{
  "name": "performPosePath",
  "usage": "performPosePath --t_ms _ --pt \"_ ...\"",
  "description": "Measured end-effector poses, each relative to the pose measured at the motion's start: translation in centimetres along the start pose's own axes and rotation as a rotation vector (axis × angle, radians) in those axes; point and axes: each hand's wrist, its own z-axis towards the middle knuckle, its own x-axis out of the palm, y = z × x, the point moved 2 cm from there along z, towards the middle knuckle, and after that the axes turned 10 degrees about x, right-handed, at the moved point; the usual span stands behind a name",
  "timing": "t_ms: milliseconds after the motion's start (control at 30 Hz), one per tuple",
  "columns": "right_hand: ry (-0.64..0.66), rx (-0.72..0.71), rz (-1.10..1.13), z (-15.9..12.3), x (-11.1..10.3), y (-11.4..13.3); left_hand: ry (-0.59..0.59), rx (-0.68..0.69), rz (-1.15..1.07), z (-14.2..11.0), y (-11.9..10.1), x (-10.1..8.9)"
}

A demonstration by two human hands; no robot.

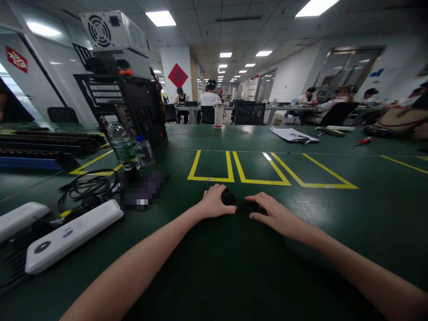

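My left hand [216,203] is curled around a small black object [228,197] low over the dark green table [214,267]. The fingers cover much of that object, and its kind cannot be made out. To the right, apart from it, my right hand [270,214] has its thumb and fingers spread, with nothing between them. Just beyond both hands, yellow tape outlines [214,179] mark the tabletop.
On the left stand an open black computer case [137,107] with a power supply [115,31] on top, a water bottle [122,145], coiled black cables [87,189] and a white elongated device [75,236]. Farther back are a white cup [219,117] and a clipboard [292,135]. People sit beyond.
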Motion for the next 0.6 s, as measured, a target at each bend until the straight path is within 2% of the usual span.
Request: performPosePath --t_ms 167,367,500,567,600 --pt "0.113 -0.068 0.207 -0.4 1.0 3.4 0.077 0.077 -0.055 -3.0 -0.9 -0.6" --pt "0.164 -0.154 0.612 -0.6 4.7 8.7 0.064 0.058 -0.113 -9.6 -1.5 -2.7" --pt "0.244 -0.210 0.756 -0.6 8.7 13.2 0.026 -0.085 -0.122 -15.1 -1.5 -4.5" --pt "0.219 -0.224 0.750 -0.6 10.7 15.4 -0.030 -0.159 -0.120 -18.3 -0.7 -5.2" --pt "0.201 -0.242 0.720 -0.6 11.6 16.6 -0.113 -0.201 -0.095 -19.9 -0.1 -5.5"
